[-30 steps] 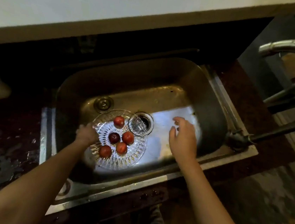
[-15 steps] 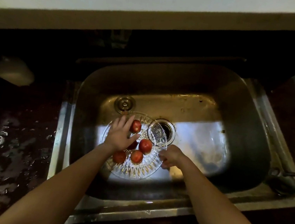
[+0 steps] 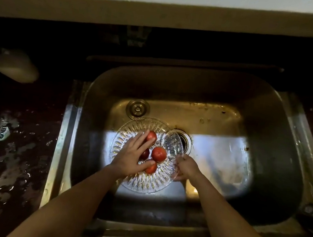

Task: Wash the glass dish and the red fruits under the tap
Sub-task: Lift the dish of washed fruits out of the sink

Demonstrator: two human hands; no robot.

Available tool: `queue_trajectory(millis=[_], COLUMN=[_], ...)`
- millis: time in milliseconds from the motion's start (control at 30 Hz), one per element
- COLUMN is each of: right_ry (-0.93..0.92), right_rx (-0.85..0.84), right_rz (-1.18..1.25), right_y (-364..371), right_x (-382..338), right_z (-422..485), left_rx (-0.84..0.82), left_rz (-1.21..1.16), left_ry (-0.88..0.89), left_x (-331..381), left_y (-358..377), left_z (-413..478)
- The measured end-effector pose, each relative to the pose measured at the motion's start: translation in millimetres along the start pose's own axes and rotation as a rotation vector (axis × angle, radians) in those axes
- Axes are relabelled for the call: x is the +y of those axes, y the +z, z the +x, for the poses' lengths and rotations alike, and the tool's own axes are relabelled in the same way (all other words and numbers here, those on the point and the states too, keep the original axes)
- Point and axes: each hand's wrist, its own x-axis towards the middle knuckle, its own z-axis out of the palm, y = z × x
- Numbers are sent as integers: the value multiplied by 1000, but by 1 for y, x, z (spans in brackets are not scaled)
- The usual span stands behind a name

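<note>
A dim kitchen is lying below, its dark, wet tabletop (image 3: 10, 160) glistening around a dented steel sink (image 3: 274, 170). In the basin, a round cut-glass dish (image 3: 144, 183) with ribbed edges is holding smooth red fruits (image 3: 159, 153). The left hand (image 3: 129, 158) is spreading open fingers over them; the right hand (image 3: 186, 168) is gripping the dish's rim. Beyond, a round drain (image 3: 185, 141) is showing.

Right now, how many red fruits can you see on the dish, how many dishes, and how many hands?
Red fruits showing: 4 (bright ones at, a darker one at); the left hand may hide more
Glass dish: 1
Hands: 2 (left hand, right hand)
Total: 7
</note>
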Motion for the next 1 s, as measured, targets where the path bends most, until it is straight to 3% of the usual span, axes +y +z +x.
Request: queue_trajectory(millis=[233, 500, 667, 1000], right_ry=[-211, -438, -490, -519], right_rx=[29, 217, 382, 592], right_rz=[56, 116, -57, -403], right_y=[-1, -6, -34, -55], right_x=[-5, -31, -61, -122], right_z=[-3, -27, -66, -165], left_rx=[69, 90, 93, 256], left_rz=[-196, -429, -570, -801], left_ry=[-85, -78, -65, 21], left_x=[19, 46, 80, 142], left_y=[7, -17, -44, -89], left_z=[5, 15, 20, -3])
